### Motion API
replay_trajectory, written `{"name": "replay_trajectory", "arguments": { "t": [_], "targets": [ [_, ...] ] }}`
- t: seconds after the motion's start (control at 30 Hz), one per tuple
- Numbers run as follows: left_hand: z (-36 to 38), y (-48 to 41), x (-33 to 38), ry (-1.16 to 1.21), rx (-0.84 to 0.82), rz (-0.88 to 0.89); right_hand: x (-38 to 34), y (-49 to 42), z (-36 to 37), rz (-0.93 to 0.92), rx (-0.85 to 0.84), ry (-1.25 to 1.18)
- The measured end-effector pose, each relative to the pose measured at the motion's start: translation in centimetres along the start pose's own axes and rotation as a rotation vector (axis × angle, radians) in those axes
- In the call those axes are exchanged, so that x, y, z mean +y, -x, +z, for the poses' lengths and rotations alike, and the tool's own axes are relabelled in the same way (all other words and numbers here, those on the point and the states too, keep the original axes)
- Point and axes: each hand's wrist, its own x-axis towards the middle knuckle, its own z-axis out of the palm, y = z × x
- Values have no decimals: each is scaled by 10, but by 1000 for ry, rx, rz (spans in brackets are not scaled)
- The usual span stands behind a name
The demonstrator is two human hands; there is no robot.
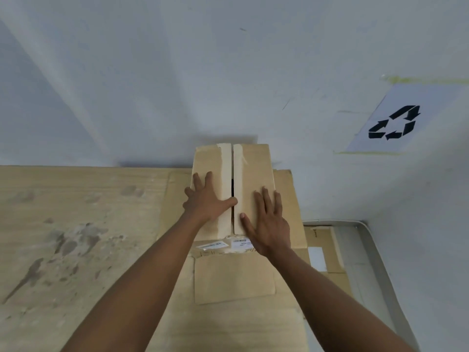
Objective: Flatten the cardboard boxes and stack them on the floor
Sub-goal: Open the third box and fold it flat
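Note:
A brown cardboard box (256, 163) stands against the white wall, its two top flaps meeting at a narrow dark slit with pale tape strips along it. My left hand (206, 199) lies flat on the left flap, fingers spread, thumb at the slit. My right hand (269, 222) lies flat on the right flap. The box rests on a larger flattened cardboard sheet (228, 288) that bears white labels (223, 244) near its fold. More flat cardboard (323, 250) lies lower to the right.
A stained wooden table top (76, 237) spreads to the left under the cardboard. A white sheet with a black recycling symbol (394, 123) is taped to the wall at the right. A pale floor edge (375, 262) runs down the right side.

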Motion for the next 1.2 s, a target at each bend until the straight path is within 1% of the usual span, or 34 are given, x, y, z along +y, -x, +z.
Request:
{"name": "replay_trajectory", "arguments": {
  "t": [0.13,0.3,0.37,0.43,0.53,0.6,0.67,0.73,0.77,0.83,0.87,0.9,0.93,1.0,1.07,1.13,1.2],
  "targets": [
    [-41,-7,-3,74,-147,81,-5,-5,-1,26,-6,33],
    [-107,-4,-23,208,-424,98,-12,-5,-3,78,-15,37],
    [-125,-9,-43,295,-459,94,-14,-5,-5,85,-28,41],
    [-135,-18,-68,266,-406,57,-16,-4,-7,93,-37,33],
    [-132,-29,-103,112,-297,-59,-17,-4,-8,103,-54,22],
    [-117,-30,-114,37,-171,-121,-16,-5,-6,104,-61,11],
    [-92,-27,-116,-87,-31,-132,-14,-7,-3,104,-62,5],
    [-67,-21,-109,-206,70,-43,-11,-8,-2,98,-54,2],
    [-57,-16,-102,-236,125,48,-11,-8,-2,97,-45,-4],
    [-38,-10,-91,-241,255,310,-11,-9,-3,105,-31,-40],
    [-31,-8,-84,-249,267,408,-11,-8,-4,106,-20,-85],
    [-25,-5,-76,-283,241,457,-10,-8,-5,103,-3,-160],
    [-20,-3,-68,-331,193,463,-8,-6,-8,100,19,-271],
    [-12,-2,-53,-434,89,412,-3,-4,-20,106,74,-631],
    [-11,-4,-45,-472,46,357,12,-3,-29,133,105,-989],
    [-13,-6,-39,-492,15,344,31,-1,-38,181,112,-1186],
    [-17,-7,-35,-548,-20,350,47,2,-48,286,78,-1345]
  ]
}}
